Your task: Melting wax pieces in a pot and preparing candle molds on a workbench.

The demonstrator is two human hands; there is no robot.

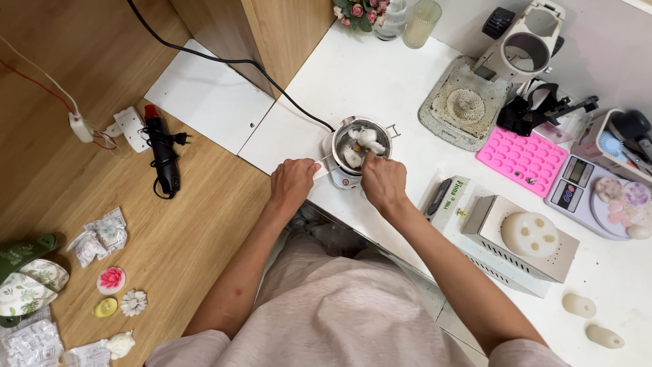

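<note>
Over the tabletop: a small metal pot [361,144] sits on a little white heater base [345,178] near the edge of the white tabletop [380,81], with pale lumps [367,138] lying inside it.
Left hand [292,183]: its grip is closed around the pot's thin handle [324,162], which sticks out toward the person; it steadies the pot.
Right hand [384,180]: just beside the pot's near rim, fingers pinched narrow on what looks like a thin stirring tool reaching into the pot; the tool itself is too small to make out.
Step in hand: by my judgement, stirring or prodding the pale lumps as they soften over the heat.
Next move calls for: a firm hold on the handle so the pot does not slide off its base, and small, slow strokes kept inside the rim.
Beyond the right grip: a pink mould tray [521,158] and a small scale [574,182], well apart from the pot.
Behind the pot: a black cable [231,61] runs away from the heater.
</note>
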